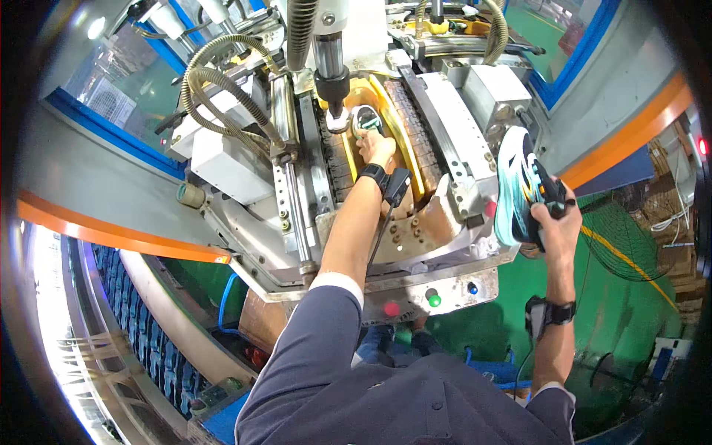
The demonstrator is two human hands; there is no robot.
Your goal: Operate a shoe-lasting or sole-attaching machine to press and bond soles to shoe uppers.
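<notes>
My left hand (377, 147) reaches into the press, its fingers closed on a black, white and teal shoe (366, 119). That shoe sits between yellow pads (398, 122), just right of the press's vertical rod (331, 74); its lower part is hidden by my hand. Out to the right, my right hand (558, 221) grips a second shoe (528, 185), held clear of the machine's side. This one is tilted so that its thick white and mint sole (512, 185) faces left, and its dark upper lies against my palm.
Ribbed dark side blocks (415, 126) flank the pads. Hoses (230, 89) loop at the left. Coloured buttons (434, 300) line the front panel. An orange-edged housing (119, 236) curves around the press, with a conveyor (148, 319) at lower left and a wire basket (627, 237) at right.
</notes>
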